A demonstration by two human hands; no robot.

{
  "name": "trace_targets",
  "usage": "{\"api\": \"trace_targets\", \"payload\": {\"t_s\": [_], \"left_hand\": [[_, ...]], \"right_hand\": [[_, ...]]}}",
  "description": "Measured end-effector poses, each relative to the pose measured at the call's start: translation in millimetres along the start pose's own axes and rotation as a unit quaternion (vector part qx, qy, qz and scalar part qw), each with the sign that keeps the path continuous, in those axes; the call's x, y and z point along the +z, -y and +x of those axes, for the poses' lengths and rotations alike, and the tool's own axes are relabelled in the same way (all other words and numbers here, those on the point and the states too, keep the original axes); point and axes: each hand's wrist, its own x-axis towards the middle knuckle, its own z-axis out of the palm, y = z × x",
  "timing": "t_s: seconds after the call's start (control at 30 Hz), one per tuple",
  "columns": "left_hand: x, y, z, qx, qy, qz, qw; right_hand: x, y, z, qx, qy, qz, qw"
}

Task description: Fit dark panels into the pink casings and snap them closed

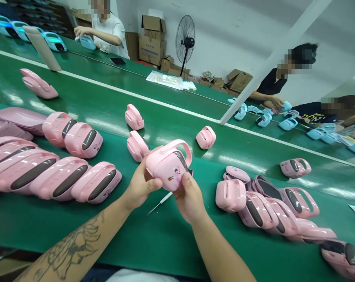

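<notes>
**Pink case [168, 166]: gripped in both hands over the green belt**

Head view.

Item: pink case, rounded plastic body with a loop handle, a dark oval panel and a small printed figure. Location: lifted clear of the green belt [165, 243], tilted between the hands, handle up and to the right.

Left hand [140, 182]: closed on the case's left side, thumb across the front; forearm tattooed.

Right hand [189, 197]: closed on the lower right of the case, thumb on the front.

White-handled pick [162, 200]: just beside the right hand, tip pointing down and left.

Left row [68, 182]: matching cases, lying close together and touching, with flat pink panels [20, 119] beyond.

Right heap [265, 207]: more matching cases, overlapping.

Loose cases [134, 117]: several, spaced apart on the belt ahead of the hands.

Farther belt [177, 92]: past a white strip [154, 96], carrying blue cases [263, 119].

Co-workers: one at upper left [107, 33], both hands at a blue case [87, 42]; another at right [271, 84], hands among the blue cases.

Background: cardboard boxes [152, 41], standing fan [185, 43].
</notes>
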Motion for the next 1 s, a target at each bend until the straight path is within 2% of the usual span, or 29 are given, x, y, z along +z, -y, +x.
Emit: {"api": "trace_targets", "payload": {"t_s": [0.13,0.3,0.43,0.6,0.77,0.9,1.0], "left_hand": [[-11.3,-1.0,4.3,0.004,-0.003,0.076,0.997],[-15.7,-8.6,6.7,-0.024,-0.011,0.157,0.987],[-14.6,-11.1,7.1,-0.022,0.009,0.096,0.995],[-12.3,-7.8,5.8,-0.03,0.007,0.043,0.999],[-10.2,-4.2,1.1,-0.038,0.001,0.051,0.998],[-10.9,-0.5,3.3,-0.008,0.009,0.093,0.996],[-5.1,1.7,13.1,0.003,-0.047,0.115,0.992]], "right_hand": [[-11.6,-0.7,3.8,-0.036,-0.039,-0.046,0.998],[-11.7,2.2,3.2,-0.079,0.004,-0.096,0.992],[-10.4,4.7,0.8,-0.084,0.018,-0.088,0.992],[-13.8,4.9,0.2,-0.075,0.002,-0.09,0.993],[-13.6,9.7,2.9,-0.075,-0.043,-0.109,0.99],[-14.9,14.6,5.3,-0.083,-0.039,-0.117,0.989],[-13.8,13.4,4.3,-0.09,-0.027,-0.15,0.984]]}}
